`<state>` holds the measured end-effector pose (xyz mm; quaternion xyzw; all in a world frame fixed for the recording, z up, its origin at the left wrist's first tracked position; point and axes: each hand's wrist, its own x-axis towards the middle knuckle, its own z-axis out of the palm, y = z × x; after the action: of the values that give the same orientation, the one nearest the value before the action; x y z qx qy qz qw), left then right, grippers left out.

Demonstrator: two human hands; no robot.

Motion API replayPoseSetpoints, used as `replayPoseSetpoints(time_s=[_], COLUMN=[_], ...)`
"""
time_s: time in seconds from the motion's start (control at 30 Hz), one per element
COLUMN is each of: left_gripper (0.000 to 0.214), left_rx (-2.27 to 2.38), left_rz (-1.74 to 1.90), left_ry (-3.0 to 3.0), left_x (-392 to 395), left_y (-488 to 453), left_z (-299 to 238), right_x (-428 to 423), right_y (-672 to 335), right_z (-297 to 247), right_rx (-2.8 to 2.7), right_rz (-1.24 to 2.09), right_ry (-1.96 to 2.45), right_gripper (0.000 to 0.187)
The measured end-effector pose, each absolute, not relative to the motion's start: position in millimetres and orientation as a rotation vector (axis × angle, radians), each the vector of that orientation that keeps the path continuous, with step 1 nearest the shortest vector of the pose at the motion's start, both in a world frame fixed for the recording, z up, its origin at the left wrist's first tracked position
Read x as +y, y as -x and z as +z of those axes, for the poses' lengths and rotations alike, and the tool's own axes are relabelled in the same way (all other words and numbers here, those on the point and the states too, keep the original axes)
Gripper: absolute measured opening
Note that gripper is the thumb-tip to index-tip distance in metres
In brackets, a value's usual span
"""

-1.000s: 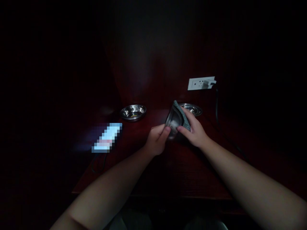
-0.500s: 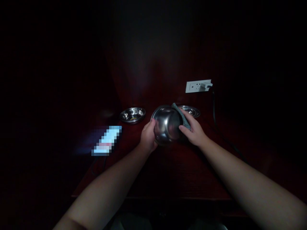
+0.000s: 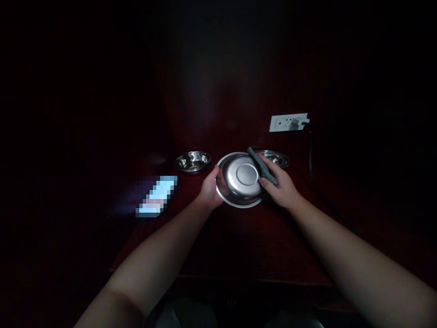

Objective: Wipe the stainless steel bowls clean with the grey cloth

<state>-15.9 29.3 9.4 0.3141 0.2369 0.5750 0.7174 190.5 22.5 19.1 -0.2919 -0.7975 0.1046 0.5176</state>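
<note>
Bowl (image 3: 239,180) turned, left grip (image 3: 210,191) clasping rim (image 3: 244,207), right grip (image 3: 282,186) apparently pinching cloth (image 3: 261,166).

Bowl (image 3: 234,189) turns its base to view

Nearly edge-on a second ago, the bowl now shows its round base (image 3: 247,174) between the left hand (image 3: 209,189) and the right hand (image 3: 282,184). The left hand sits farther from the right one, and more of the bowl's outside shows between them.
</note>
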Motion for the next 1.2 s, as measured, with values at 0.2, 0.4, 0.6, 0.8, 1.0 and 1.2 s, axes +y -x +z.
replayPoseSetpoints(time_s=[0.2, 0.4, 0.6, 0.8, 1.0, 1.2], left_gripper=[0.046, 0.048, 0.050, 0.056, 0.042, 0.038], left_rx=[0.491, 0.488, 0.531, 0.432, 0.407, 0.636], left_rz=[1.139, 1.093, 1.096, 1.121, 1.190, 1.325], left_ry=[-0.677, -0.692, -0.690, -0.621, -0.614, -0.491], left_x=[27, 23, 23, 23, 16, 21], left_y=[13, 11, 9, 12, 11, -5], left_z=[6, 7, 5, 8, 14, 3], right_x=[23, 26, 25, 27, 36, 33], right_y=[-188, -186, -183, -177, -182, -182], right_z=[20, 19, 20, 16, 12, 14], right_rx=[-1.856, -1.794, -1.732, -1.597, -1.428, -1.472], right_rz=[0.351, 0.483, 0.584, 0.634, 0.576, 0.541], right_ry=[0.701, 0.791, 0.859, 0.901, 0.903, 0.977], right_gripper=[0.055, 0.054, 0.050, 0.041, 0.037, 0.036])
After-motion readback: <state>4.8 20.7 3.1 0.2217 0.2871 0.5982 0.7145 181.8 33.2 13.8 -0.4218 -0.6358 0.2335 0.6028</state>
